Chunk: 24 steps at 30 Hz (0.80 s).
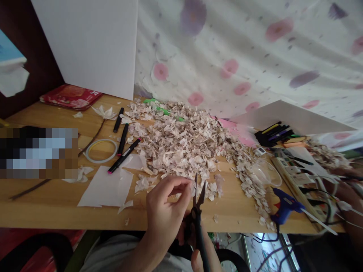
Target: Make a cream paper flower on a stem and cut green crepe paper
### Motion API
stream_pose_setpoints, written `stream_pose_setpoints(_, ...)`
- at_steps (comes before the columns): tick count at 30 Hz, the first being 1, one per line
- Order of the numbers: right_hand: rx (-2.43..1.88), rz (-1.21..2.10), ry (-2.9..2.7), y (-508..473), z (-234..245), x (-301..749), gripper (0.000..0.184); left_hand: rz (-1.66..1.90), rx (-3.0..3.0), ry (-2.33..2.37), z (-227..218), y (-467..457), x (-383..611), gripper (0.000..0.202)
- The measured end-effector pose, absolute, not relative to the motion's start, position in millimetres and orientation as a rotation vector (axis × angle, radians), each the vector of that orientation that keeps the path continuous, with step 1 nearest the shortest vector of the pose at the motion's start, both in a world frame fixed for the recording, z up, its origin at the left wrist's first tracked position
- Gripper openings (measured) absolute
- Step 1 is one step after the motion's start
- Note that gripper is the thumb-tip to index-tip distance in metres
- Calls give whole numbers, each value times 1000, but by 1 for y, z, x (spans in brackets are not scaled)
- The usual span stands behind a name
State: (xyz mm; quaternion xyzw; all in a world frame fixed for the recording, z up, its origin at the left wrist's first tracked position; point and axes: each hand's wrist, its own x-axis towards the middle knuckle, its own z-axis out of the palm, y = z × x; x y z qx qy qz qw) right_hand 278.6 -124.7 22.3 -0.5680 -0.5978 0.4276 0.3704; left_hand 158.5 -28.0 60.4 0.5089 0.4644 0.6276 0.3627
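My left hand pinches a small whitish petal-like scrap between thumb and fingertips. Right beside it, my right hand grips black-handled scissors, their blades parted and pointing away from me. One blade lies close to the scrap; whether it touches cannot be made out. Beyond both hands spreads a big heap of pale, crinkled petal-like scraps. To the left lie a white sheet of paper, a black marker with pink ends and a roll of tape.
A blue glue gun with its stick and cord lies right, by a power strip and a clear plastic dish. Another person's hand is at the far right. A twig and a red packet lie left.
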Motion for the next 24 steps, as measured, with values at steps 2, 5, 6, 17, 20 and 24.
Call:
stream_pose_setpoints(2,-1471,1167,-1438,-127,25,272,77,1656,1356,1207,60,-29,161,10)
stream_pose_setpoints(5,-1473,1227,-1360,-128,31,267,83,1662,1401,1229,61,-30,162,9)
stream_pose_setpoints(6,-1484,1235,-1355,-127,33,267,85,1660,1412,1234,62,-30,162,9)
stream_pose_setpoints(17,-1548,1146,-1420,-119,39,266,76,1605,1359,1228,59,-30,161,9)
stream_pose_setpoints(20,-1555,1084,-1454,-119,38,266,71,1541,1329,1247,59,-30,160,8)
stream_pose_setpoints(24,-1569,1062,-1487,-119,36,268,62,1523,1303,1258,61,-29,159,7)
